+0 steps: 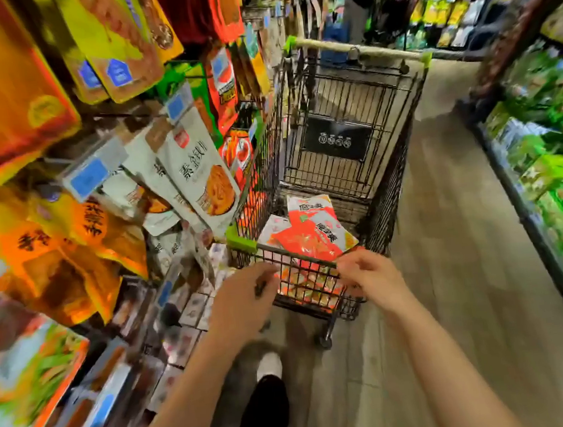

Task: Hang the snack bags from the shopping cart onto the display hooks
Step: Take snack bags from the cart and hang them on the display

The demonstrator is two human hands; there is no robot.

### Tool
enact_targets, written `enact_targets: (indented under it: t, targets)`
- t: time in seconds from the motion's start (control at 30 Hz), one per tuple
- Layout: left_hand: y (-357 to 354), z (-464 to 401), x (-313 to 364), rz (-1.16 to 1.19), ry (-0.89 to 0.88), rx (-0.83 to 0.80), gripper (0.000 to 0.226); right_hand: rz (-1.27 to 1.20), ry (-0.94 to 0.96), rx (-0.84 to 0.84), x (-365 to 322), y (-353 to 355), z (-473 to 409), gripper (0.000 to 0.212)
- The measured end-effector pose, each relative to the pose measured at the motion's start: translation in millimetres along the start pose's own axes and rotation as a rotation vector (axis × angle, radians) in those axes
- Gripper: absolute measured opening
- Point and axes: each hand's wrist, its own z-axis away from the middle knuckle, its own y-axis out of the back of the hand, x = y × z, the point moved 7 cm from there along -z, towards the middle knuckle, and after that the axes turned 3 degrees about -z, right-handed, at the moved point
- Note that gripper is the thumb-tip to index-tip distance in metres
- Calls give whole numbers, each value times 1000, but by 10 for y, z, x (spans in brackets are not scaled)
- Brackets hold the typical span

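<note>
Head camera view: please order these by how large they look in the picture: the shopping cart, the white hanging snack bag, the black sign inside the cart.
1. shopping cart
2. white hanging snack bag
3. black sign

Apparent size only; the bag hangs nearer.

A white hanging snack bag (200,173) reads "素", its other characters and remaining packaging too blurred.

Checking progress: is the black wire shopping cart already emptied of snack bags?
No, red and white snack bags lie inside the black wire shopping cart.
</note>
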Motion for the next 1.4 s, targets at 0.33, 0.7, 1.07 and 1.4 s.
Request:
enact_targets:
  t: [0.33,0.7,1.07,1.4]
  targets:
    - [-827,-1836,-656,-276,-164,-131,47,5,-281,140,500,45,-1602,14]
    - [-1412,-2272,-953,-448,-25,-465,67,-35,-655,147,1150,-108,-2356,34]
    - [-1856,-2872,-1091,-114,240,-565,60,-119,-906,105,1832,-398,-3121,74]
    - [-3662,-3967,-1984,-183,410,-574,88,-148,-912,375,3045,-35,-3770,60]
